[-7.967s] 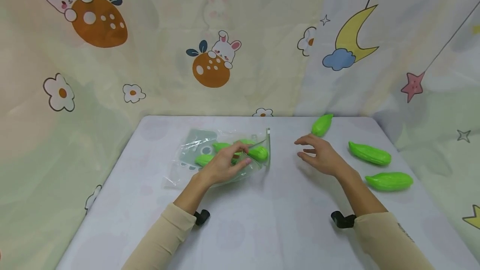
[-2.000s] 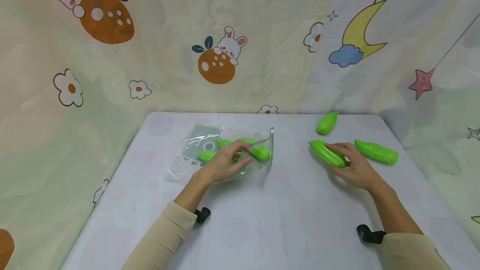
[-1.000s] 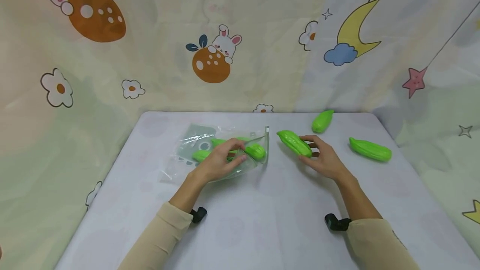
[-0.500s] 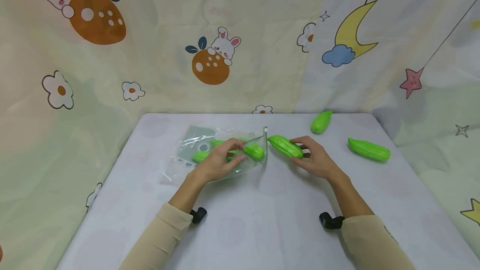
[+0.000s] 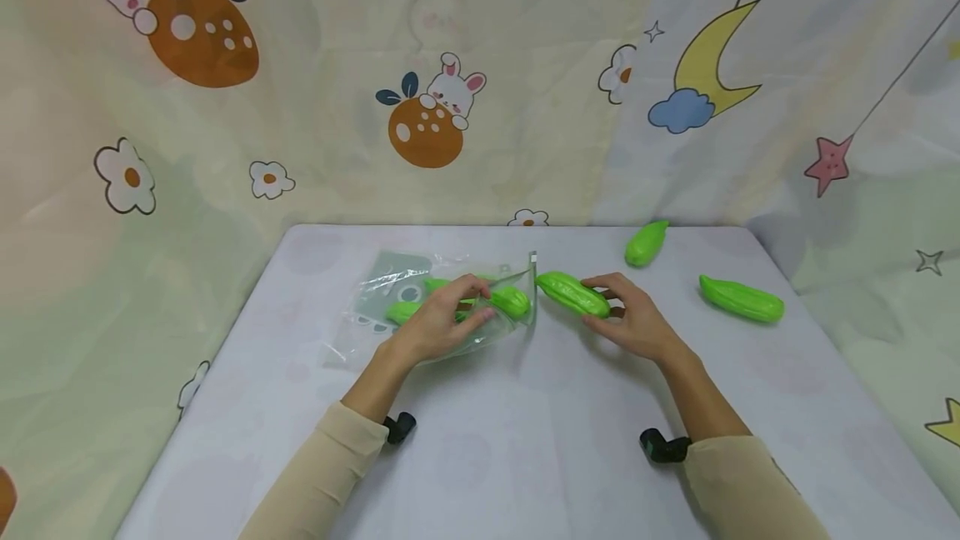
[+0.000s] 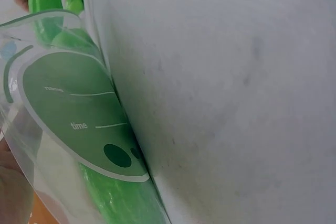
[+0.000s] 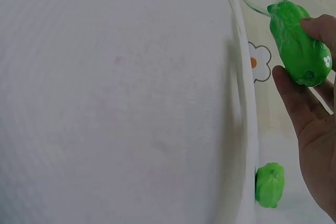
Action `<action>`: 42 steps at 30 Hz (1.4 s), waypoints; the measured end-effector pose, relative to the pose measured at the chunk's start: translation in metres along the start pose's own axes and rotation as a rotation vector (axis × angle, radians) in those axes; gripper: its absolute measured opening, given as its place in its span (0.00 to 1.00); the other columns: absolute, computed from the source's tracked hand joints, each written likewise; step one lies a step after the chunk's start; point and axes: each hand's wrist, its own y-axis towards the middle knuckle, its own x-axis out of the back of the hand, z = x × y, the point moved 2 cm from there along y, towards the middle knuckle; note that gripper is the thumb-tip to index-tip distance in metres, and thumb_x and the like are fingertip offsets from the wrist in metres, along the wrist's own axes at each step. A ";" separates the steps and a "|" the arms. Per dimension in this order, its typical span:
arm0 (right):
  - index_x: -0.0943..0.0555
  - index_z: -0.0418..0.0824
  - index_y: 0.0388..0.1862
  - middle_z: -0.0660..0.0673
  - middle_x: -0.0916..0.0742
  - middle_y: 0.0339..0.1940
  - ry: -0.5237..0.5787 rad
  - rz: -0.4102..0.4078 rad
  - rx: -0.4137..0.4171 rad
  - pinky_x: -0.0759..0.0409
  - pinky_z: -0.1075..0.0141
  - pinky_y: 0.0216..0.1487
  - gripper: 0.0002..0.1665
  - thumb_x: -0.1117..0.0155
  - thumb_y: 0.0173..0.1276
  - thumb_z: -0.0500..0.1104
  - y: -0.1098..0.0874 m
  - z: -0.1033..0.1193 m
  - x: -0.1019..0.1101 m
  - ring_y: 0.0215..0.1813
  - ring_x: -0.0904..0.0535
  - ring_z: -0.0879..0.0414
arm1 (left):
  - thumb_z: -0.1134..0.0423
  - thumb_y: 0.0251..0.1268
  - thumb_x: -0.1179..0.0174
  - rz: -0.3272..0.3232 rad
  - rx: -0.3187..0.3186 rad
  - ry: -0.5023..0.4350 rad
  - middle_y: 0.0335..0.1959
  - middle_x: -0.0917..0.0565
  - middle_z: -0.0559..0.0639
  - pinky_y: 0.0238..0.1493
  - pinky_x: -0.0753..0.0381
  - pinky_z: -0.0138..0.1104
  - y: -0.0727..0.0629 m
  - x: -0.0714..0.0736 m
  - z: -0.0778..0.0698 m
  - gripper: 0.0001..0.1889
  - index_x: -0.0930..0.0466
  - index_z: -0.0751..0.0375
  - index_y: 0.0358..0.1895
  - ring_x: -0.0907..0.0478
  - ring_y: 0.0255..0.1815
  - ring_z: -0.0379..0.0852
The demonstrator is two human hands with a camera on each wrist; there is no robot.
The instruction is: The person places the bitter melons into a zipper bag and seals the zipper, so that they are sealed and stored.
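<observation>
My left hand (image 5: 444,322) grips the near side of a clear plastic zip bag (image 5: 393,273), thumb and fingers spread at its mouth. Several bright green bitter melons (image 5: 512,303) lie inside it. In the left wrist view the bag's green label (image 6: 68,98) reads "name" and "time". My right hand (image 5: 632,319) holds another bitter melon (image 5: 572,293) by its blunt end, fingers on the far side and thumb on the near side. Its pointed tip is right at the bag's mouth, also in the right wrist view, where the bag's rim (image 7: 257,9) shows.
Two more bitter melons rest on the white table (image 5: 525,457): one at the back edge (image 5: 647,243), another at the right (image 5: 741,299). A patterned cloth (image 5: 322,107) hangs behind the table. Each wrist carries a small black camera.
My right hand, bare 8 seconds ago, has taken the nearest bitter melon from the table's right side and carried it left to the bag's mouth. My left hand keeps its grip on the bag.
</observation>
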 end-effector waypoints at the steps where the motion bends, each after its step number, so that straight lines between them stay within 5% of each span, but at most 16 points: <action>1: 0.25 0.33 0.66 0.35 0.20 0.60 -0.002 0.004 0.007 0.13 0.45 0.49 0.32 0.25 0.63 0.31 0.001 0.001 -0.001 0.56 0.20 0.36 | 0.58 0.76 0.38 0.000 0.000 0.001 0.63 0.18 0.59 0.59 0.15 0.39 0.000 0.000 0.000 0.14 0.25 0.64 0.53 0.19 0.63 0.51; 16: 0.21 0.42 0.64 0.42 0.15 0.60 0.005 0.078 0.054 0.12 0.51 0.52 0.29 0.24 0.66 0.41 0.015 -0.010 -0.013 0.55 0.16 0.43 | 0.59 0.76 0.38 0.022 -0.035 -0.032 0.62 0.19 0.60 0.60 0.15 0.38 0.006 -0.004 0.001 0.14 0.26 0.66 0.53 0.20 0.64 0.52; 42: 0.19 0.39 0.63 0.42 0.14 0.59 0.099 0.149 0.078 0.13 0.47 0.57 0.28 0.23 0.63 0.35 0.034 0.005 -0.041 0.58 0.17 0.43 | 0.59 0.77 0.39 0.036 -0.023 -0.024 0.64 0.19 0.57 0.59 0.15 0.40 0.010 -0.009 0.003 0.11 0.25 0.61 0.52 0.22 0.66 0.51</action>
